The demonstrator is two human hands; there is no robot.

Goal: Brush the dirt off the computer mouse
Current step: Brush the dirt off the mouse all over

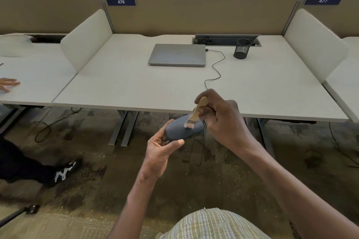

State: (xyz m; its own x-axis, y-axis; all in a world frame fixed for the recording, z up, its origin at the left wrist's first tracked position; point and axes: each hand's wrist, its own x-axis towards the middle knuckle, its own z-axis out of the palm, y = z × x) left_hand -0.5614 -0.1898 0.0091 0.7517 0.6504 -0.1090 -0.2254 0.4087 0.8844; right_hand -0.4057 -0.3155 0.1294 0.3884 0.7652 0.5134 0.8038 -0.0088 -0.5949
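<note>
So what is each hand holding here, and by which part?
Left hand holds the mouse by its near end. Right hand holds the brush by its wooden handle.

On the pale tabletop (136, 83), a closed grey laptop (177, 54) lies near the far edge at the middle, a black mesh pen cup (241, 48) stands toward the far right, and a thin black cable (217, 68) snakes between them toward the near edge.

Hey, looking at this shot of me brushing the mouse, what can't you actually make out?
All in the head view:
- Dirt on the mouse: too small and blurred to see.
- Mouse underside: hidden by the left hand gripping it.
- Brush handle end: covered by the right hand.
- Inside the mesh pen cup: too dark and too small.
</note>
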